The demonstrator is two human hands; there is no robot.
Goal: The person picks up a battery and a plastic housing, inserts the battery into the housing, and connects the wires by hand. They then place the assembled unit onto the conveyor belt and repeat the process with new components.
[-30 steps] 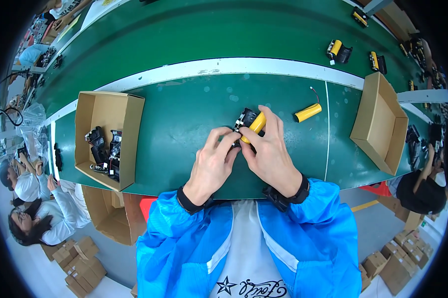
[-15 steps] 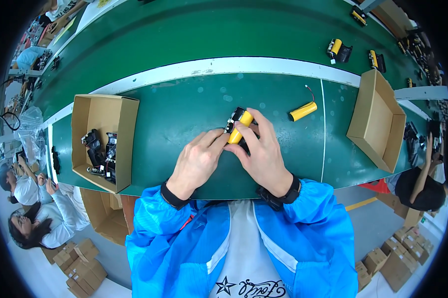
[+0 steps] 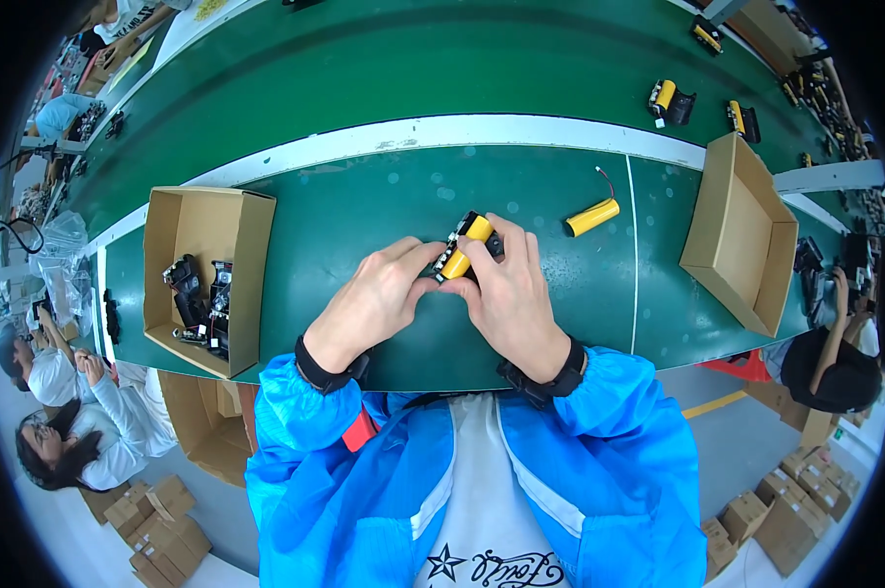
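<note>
Between my two hands, above the green bench, is a black housing [image 3: 445, 257] with a yellow cylindrical battery [image 3: 465, 249] lying in it. My left hand [image 3: 379, 294] is closed, its fingertips pinching the housing's left side near the bottom end. On the other side my right hand [image 3: 509, 289] is wrapped round the assembly, fingers over the top and right, thumb at the lower end. The right hand hides part of the housing. To the right on the bench lies a loose yellow battery [image 3: 592, 219] with a thin red lead ending in a small white plug.
A cardboard box [image 3: 266, 269] with several black housings [image 3: 193, 294] stands on the left. Another cardboard box [image 3: 722, 265] sits tilted on the right. Beyond the white rail [image 3: 393, 135], several battery assemblies [image 3: 664, 100] lie on the green surface. Co-workers [image 3: 835, 367] are at both sides.
My left hand has shifted up and left along the housing, its wrist moving outward. The battery assembly has turned slightly, and my right fingers have closed further over it.
</note>
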